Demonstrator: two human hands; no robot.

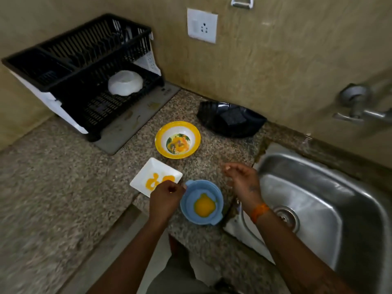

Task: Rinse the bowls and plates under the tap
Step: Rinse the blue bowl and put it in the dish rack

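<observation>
A blue bowl (201, 202) with yellow liquid in it stands on the granite counter near the front edge. My left hand (165, 198) pinches its left handle tab. A square white plate (156, 177) smeared with yellow lies just left of the bowl, partly under my left hand. Behind them sits a yellow-rimmed bowl (177, 139) with a picture inside. My right hand (244, 181) hovers with loosely curled fingers, holding nothing, between the blue bowl and the steel sink (314, 200). The tap (360, 107) juts from the wall at the right.
A black dish rack (84, 66) holding an upturned white bowl (125, 82) stands at the back left on a grey drain mat (135, 122). A black tray with a scrub pad (231, 118) lies by the wall. A wall socket (202, 25) is above.
</observation>
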